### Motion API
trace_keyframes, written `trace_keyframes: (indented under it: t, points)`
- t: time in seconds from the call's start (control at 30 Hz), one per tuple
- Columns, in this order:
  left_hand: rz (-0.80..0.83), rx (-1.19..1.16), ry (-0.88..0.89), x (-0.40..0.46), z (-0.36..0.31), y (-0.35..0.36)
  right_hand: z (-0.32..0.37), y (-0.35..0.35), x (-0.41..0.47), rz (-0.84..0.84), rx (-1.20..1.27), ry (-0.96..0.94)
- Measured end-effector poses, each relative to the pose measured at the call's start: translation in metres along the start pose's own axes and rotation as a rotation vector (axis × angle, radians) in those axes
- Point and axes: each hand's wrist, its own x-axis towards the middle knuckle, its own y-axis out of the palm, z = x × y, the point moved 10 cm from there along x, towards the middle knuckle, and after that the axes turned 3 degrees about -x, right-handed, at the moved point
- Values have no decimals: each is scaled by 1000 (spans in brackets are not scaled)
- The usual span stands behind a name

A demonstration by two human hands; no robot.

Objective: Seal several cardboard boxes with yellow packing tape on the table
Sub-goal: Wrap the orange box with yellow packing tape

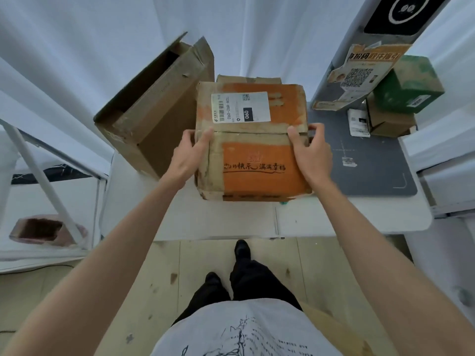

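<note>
Orange-printed cardboard box (253, 142), worn at its edges, upright on the white table (226, 217) at centre; top flaps closed, seam running 9 to 3 o'clock, white shipping label (241, 107) on the far flap. At its 10 o'clock, a plain brown box (154, 109), tilted, its flaps open. At 2 o'clock, a green box (408, 83) stacked on a small brown box (390, 122)

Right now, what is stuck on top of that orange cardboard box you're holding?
On the far flap of the orange cardboard box lies a white shipping label with barcodes. Left hand and right hand grip its sides. No yellow tape shows; the closed flaps hide the inside.
</note>
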Motion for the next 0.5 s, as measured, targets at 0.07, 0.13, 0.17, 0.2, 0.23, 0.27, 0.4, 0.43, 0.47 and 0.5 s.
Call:
trace_keyframes:
  t: [0.07,0.13,0.17,0.2,0.23,0.27,0.4,0.43,0.47,0.5]
  points:
    - [30,-26,2,26,-23,10,8,-4,35,38,-12,25]
    - [18,-15,-10,52,-37,21,10,0,65,111,-3,77]
    - [15,-20,-32,66,-37,26,9,8,75,191,74,114]
    - [14,-41,-63,78,-35,31,7,21,82,297,223,162]
    - [7,-58,-104,90,-29,34,5,34,87,405,406,202]
    - [-9,-59,-134,100,-22,36,-1,43,91,462,559,226]
    - [-86,-72,-142,129,-16,33,-98,34,105,62,565,421]
    - [-101,-80,-144,132,-18,33,-128,35,102,22,389,448]
    - [-109,-75,-137,135,-19,34,-153,43,96,70,189,452]
    - [-116,-66,-132,137,-20,34,-176,58,87,178,-12,439]
